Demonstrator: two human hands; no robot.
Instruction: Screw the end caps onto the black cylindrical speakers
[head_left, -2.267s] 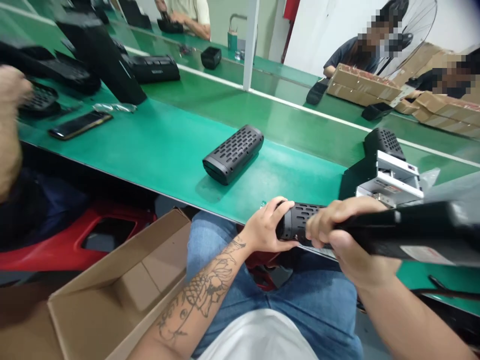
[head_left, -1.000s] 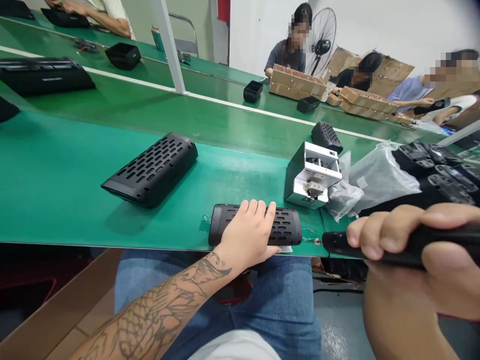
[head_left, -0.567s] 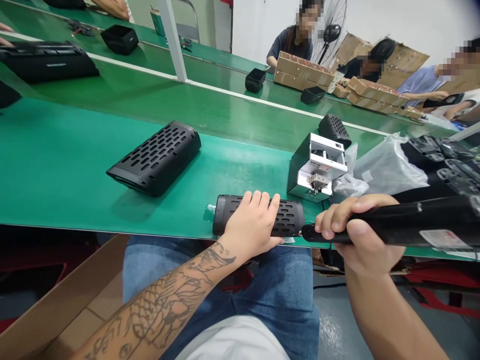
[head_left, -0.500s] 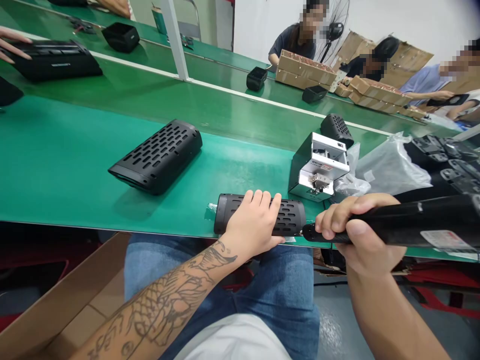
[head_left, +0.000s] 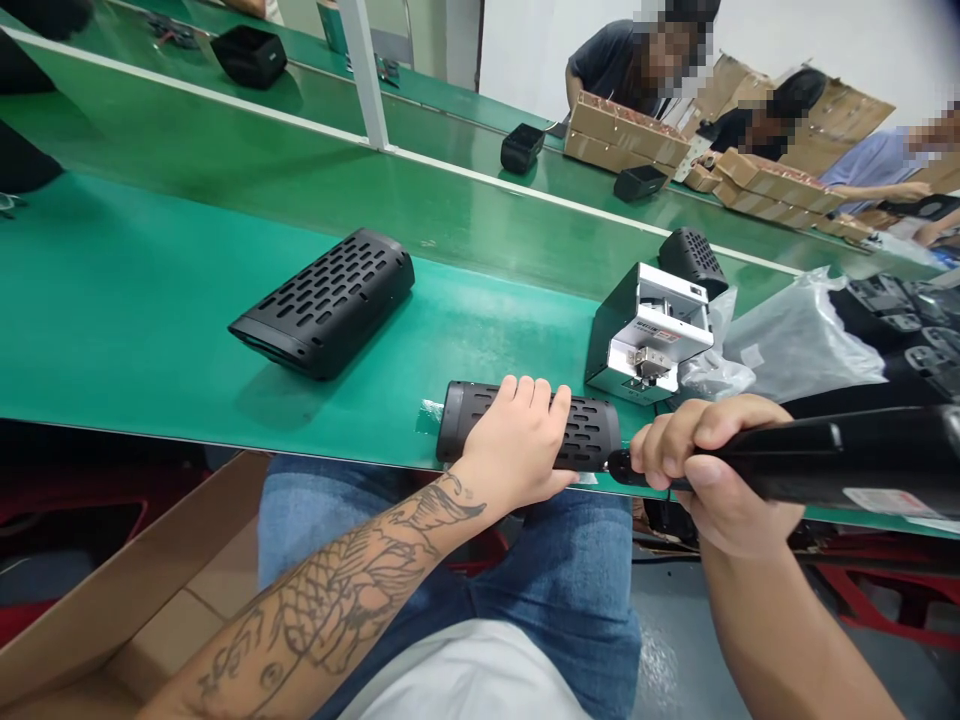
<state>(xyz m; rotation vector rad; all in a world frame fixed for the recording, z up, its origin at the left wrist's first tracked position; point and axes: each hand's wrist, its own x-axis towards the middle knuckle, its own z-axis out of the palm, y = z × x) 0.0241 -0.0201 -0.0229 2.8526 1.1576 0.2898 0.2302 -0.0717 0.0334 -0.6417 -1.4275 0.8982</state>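
My left hand lies over a black slotted housing at the front edge of the green bench, its fingers wrapped across the top and gripping it. In my right hand is a black electric screwdriver, held nearly level. The screwdriver's tip meets the right end of the housing; the screw, if any, is too small to make out. Beyond my hands stands a silver and black screw feeder. A second slotted housing rests on the bench to the left.
Clear plastic bags and black parts lie at the right. Behind the feeder is another slotted housing. Cardboard boxes stand across the bench, where several people work. A white post rises at the back.
The view has shifted slightly, so the bench things appear a little to the right. At far left, another person's hand has left the view. My hands keep their hold on the housing and screwdriver.
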